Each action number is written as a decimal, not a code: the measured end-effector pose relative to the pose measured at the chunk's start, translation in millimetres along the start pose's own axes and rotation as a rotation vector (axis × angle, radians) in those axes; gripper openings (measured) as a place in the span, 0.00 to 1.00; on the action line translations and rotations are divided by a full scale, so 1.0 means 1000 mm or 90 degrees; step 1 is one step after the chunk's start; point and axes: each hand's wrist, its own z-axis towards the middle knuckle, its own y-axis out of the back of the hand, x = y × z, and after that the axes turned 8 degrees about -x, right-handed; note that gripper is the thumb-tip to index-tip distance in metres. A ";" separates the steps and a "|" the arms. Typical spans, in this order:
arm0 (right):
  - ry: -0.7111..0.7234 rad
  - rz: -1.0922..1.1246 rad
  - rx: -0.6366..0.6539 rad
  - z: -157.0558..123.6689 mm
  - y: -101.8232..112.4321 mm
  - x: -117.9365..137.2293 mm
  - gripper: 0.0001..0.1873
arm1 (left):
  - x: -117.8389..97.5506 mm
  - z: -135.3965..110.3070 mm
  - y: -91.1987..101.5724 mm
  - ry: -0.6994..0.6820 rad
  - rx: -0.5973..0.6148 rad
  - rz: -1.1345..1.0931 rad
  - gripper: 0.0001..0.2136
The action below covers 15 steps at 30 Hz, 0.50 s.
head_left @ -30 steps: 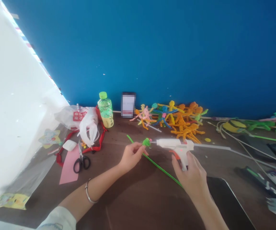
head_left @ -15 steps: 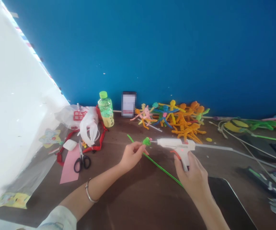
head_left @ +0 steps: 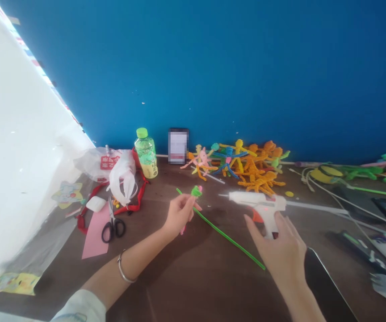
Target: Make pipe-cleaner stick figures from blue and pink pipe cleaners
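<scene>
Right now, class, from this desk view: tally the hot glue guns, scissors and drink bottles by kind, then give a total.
Hot glue guns: 1
Scissors: 1
Green-capped drink bottles: 1
Total: 3

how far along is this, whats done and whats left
Done: a heap of pipe-cleaner figures looks finished against the blue wall. In hand: the left hand holds a green pipe-cleaner stem topped by a small green and pink tuft, and the right hand is at the hot glue gun. Left: the stem looks bare below the tuft, so this piece seems unfinished.
</scene>
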 end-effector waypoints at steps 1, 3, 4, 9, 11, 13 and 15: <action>-0.053 0.021 0.066 0.006 -0.003 -0.010 0.18 | 0.001 0.002 0.001 0.000 -0.009 -0.030 0.16; -0.154 0.016 0.196 0.019 -0.010 -0.034 0.19 | 0.004 0.008 0.005 -0.002 -0.019 -0.083 0.16; -0.194 -0.011 0.216 0.025 -0.013 -0.045 0.20 | 0.005 0.011 0.007 -0.007 -0.019 -0.106 0.15; -0.199 -0.007 0.373 0.037 -0.025 -0.080 0.17 | 0.011 0.023 0.016 -0.032 -0.004 -0.179 0.13; -0.188 0.000 0.405 0.036 -0.029 -0.087 0.16 | 0.011 0.027 0.019 -0.021 0.002 -0.206 0.13; -0.169 0.010 0.427 0.036 -0.033 -0.094 0.15 | 0.010 0.031 0.021 -0.005 0.012 -0.225 0.14; -0.136 0.009 0.405 0.038 -0.035 -0.100 0.15 | 0.008 0.034 0.024 0.001 0.020 -0.233 0.12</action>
